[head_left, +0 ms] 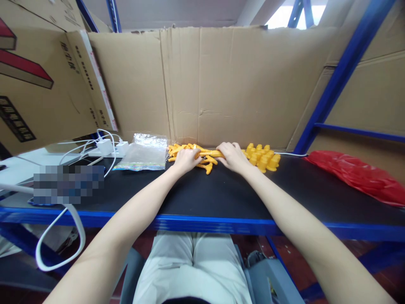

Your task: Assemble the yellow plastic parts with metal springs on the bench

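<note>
My left hand [187, 160] and my right hand [233, 157] are both at the back of the black table top [215, 198], a short gap apart. A long yellow plastic piece [211, 154] spans that gap, with the fingers of both hands closed round its ends. Its exact kind is not clear, and the hands hide its ends. Around and behind my left hand lies a loose pile of branching yellow plastic pieces [209, 168]. Close to the right hand stands a cluster of yellow stepped, cup-like plastic pieces [264, 158].
A clear zip bag [142, 154] lies left of the pile. Farther left are white chargers [104, 147] with cables and a blurred-out object [68, 183]. A red plastic bag [354, 175] rests at right. Cardboard [247, 84] walls the back; a blue edge [215, 223] runs in front.
</note>
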A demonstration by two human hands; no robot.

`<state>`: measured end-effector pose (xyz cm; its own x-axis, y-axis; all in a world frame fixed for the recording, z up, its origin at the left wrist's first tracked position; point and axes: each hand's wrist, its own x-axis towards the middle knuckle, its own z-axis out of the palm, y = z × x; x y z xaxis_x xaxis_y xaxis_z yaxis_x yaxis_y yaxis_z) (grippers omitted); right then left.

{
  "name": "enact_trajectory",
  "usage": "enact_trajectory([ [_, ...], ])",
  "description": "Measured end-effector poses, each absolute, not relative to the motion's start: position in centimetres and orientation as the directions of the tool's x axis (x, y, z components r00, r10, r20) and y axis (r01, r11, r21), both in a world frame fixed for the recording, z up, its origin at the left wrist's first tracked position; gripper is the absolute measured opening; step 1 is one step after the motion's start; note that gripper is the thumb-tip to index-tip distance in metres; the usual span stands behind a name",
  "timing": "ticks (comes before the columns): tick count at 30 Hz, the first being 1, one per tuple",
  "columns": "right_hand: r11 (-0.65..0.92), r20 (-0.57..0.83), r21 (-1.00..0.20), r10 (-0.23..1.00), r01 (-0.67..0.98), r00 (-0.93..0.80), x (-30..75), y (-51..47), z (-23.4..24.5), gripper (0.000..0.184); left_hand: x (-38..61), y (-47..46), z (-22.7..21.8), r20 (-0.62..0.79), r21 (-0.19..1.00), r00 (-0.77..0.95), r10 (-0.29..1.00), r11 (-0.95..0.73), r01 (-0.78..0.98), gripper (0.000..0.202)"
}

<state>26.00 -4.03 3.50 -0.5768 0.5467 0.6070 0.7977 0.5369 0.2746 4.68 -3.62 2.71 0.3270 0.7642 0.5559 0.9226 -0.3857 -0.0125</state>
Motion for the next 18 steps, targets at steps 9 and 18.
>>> enact_trajectory([
  [9, 0.561, 0.584, 0.243, 0.567, 0.791, -0.581, 26.0, -4.2, 3.4, 0.023, 4.5, -3.5, 2.6, 0.544, -0.006, 0.327, 0.773, -0.386, 0.922, 0.030],
  [18, 0.420, 0.641, 0.237, 0.611, 0.876, -0.465, 27.0, -4.0, 4.0, 0.015, 4.0, -3.0, 2.6, 0.538, 0.027, 0.253, 0.804, -0.317, 0.948, 0.029],
])
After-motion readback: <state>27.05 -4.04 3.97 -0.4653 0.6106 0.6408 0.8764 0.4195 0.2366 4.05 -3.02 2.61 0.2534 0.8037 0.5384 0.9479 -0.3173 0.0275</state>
